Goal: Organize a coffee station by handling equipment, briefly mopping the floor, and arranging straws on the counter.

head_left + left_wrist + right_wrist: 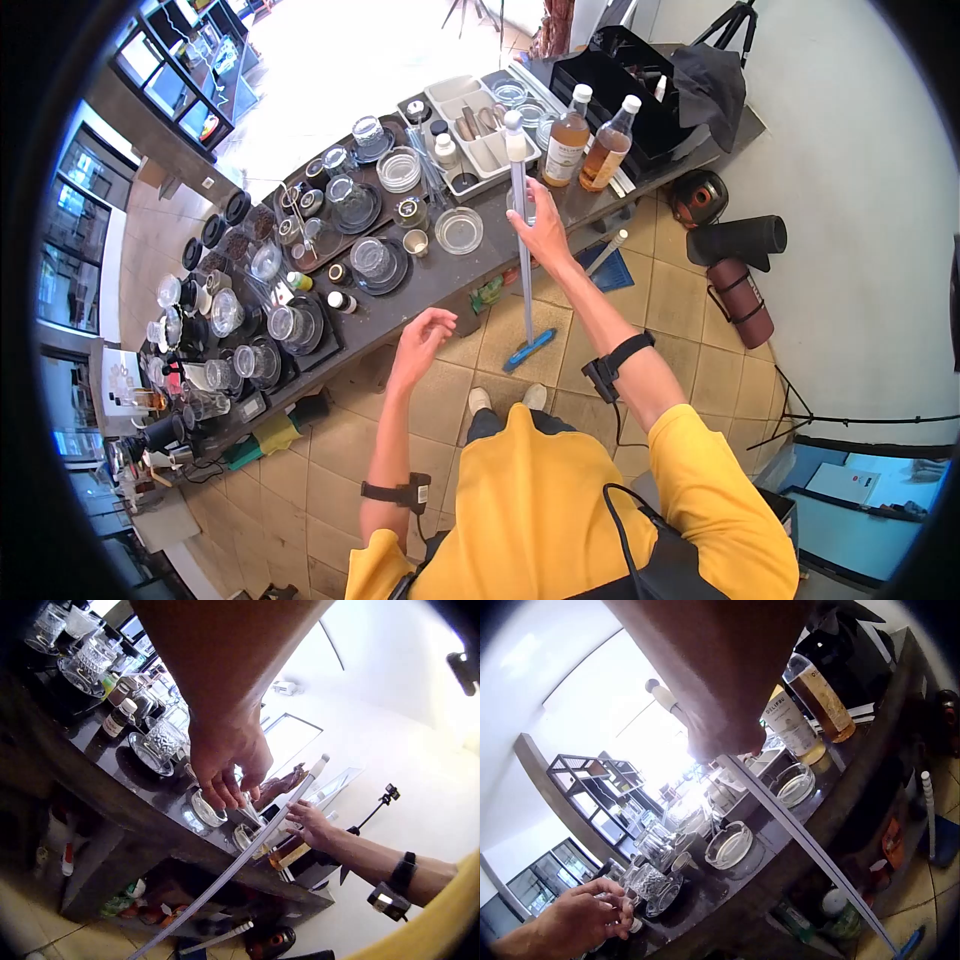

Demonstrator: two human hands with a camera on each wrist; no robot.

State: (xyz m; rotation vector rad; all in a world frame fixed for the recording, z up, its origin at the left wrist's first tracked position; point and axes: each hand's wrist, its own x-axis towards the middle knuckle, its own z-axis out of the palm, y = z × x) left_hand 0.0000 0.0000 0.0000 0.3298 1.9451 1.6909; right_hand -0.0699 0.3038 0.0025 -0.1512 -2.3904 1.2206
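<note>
A long pale pole (526,270) stands nearly upright, its blue head (529,350) on the floor tiles, a white cap at its top. The right hand (541,232) grips the pole below the cap, thumb on one side; the left wrist view shows the fingers of this hand (313,827) at the pole (251,851). Held in the air at the counter's front edge, the left hand (422,345) has loosely bent fingers and holds nothing. In the right wrist view, the left hand (577,922) appears beside the glassware and the pole (802,836) slants down to the floor.
The dark counter (400,305) carries glass cups, a glass ashtray (459,231), a divided cutlery tray (490,153) and two amber bottles (567,137). A blue dustpan (612,270) lies below it. By the wall are rolled mats (741,303) and a tripod's legs (790,415).
</note>
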